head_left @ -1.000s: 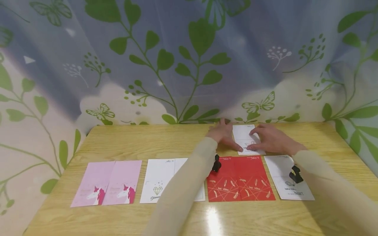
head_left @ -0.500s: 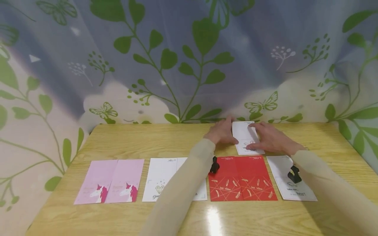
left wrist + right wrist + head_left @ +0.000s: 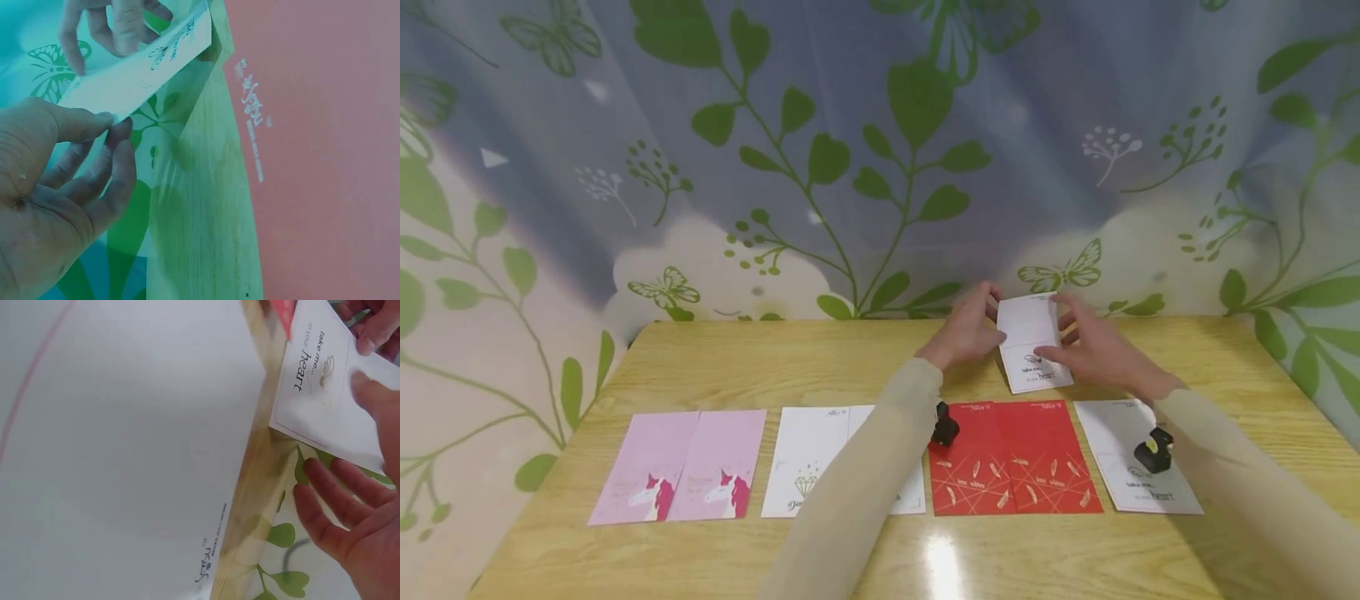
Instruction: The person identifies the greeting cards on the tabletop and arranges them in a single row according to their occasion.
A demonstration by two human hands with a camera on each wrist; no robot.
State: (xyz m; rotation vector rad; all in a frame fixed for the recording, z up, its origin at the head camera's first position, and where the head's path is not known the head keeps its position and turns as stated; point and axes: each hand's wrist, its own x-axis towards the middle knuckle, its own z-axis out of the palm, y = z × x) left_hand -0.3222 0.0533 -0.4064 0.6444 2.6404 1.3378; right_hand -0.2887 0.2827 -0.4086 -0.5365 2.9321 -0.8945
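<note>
Since the earlier frames, the small white card (image 3: 1032, 343) has been raised at its far edge, so that it now stands tilted above the bench (image 3: 775, 367) instead of lying flat.

Nearest the viewer, a row of flat sheets is laid along the bench: a pink unicorn sheet (image 3: 679, 467) at the left, a white diamond sheet (image 3: 808, 458) partly hidden under the left sleeve (image 3: 857, 492), a red sheet (image 3: 1011, 457), and a white sheet (image 3: 1131, 454) at the right, partly covered by the right sleeve (image 3: 1247, 475). A small black camera unit is strapped at each wrist.

Beyond the row, near the far edge of the bench, the card is held between both hands. Its left edge is pinched by the left hand (image 3: 966, 333), thumb and fingers (image 3: 115, 156) closed on it. Its right side is held by the right hand (image 3: 1093, 350), the thumb laid on the printed face and the fingers (image 3: 337, 500) spread loosely behind. The near edge appears to rest on or just above the bench; which cannot be told.

Behind everything hangs a leaf-patterned curtain (image 3: 880, 150).

The card could be creased crookedly if the pinch is uneven, or it could slip from the light right-hand hold and drop onto the red sheet just beside it.
</note>
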